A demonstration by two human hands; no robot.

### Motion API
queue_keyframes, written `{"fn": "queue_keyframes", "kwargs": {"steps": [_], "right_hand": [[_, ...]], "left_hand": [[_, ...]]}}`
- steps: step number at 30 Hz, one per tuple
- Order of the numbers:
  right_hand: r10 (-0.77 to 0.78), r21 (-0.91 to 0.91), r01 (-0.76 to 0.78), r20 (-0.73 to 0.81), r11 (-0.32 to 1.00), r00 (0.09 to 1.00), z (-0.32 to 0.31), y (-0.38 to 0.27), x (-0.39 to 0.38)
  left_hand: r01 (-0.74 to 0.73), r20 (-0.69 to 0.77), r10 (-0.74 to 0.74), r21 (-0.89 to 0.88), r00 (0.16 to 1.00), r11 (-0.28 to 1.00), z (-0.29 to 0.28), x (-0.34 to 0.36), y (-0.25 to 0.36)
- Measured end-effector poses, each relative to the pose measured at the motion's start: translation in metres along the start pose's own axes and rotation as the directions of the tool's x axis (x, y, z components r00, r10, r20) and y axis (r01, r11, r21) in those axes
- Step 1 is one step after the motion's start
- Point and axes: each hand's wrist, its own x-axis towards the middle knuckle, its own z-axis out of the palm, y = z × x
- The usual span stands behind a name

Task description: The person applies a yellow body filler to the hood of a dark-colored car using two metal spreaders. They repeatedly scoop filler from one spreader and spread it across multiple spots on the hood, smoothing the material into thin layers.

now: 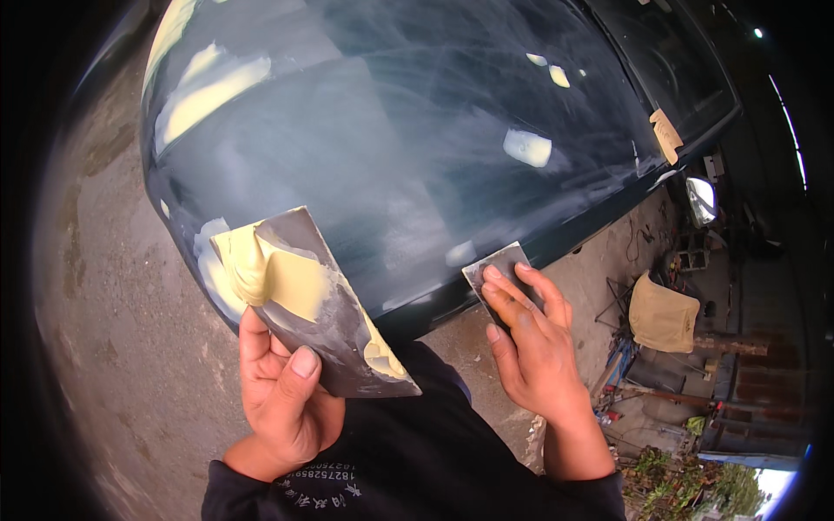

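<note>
Putty-smeared board (323, 314) sits in left grip (288, 401), dark spreader (505, 257) in right grip (532, 343).

I see a dark rectangular board (334, 334), tilted, smeared with cream putty (295, 282), overlapping the hood's (365, 191) near-left corner; a small grey scraper (504, 258) slants across its near edge.

Car panel (382, 130): dark green, curved, grey-hazed.
Yellow filler (215, 91): broad, at ten o'clock.
Small patches (527, 149): pale, near one o'clock.
Tan piece (666, 136): on edge, two o'clock.
</note>
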Motion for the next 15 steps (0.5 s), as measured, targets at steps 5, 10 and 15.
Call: {"fn": "queue_keyframes", "kwargs": {"steps": [5, 10, 15], "right_hand": [[0.140, -0.241, -0.139, -0.014, 0.960, 0.990, 0.008, -0.003, 0.021], [0.123, -0.287, -0.103, 0.054, 0.952, 0.991, 0.023, -0.024, 0.021], [0.111, -0.235, -0.092, 0.070, 0.968, 0.991, 0.021, -0.031, 0.005]], "left_hand": [[0.015, -0.032, -0.014, 0.028, 0.999, 0.999, -0.009, -0.003, 0.001], [0.033, -0.040, -0.031, 0.033, 0.999, 0.999, -0.015, -0.006, -0.001], [0.044, -0.057, -0.041, 0.050, 0.997, 0.998, -0.014, -0.006, 0.002]]}}
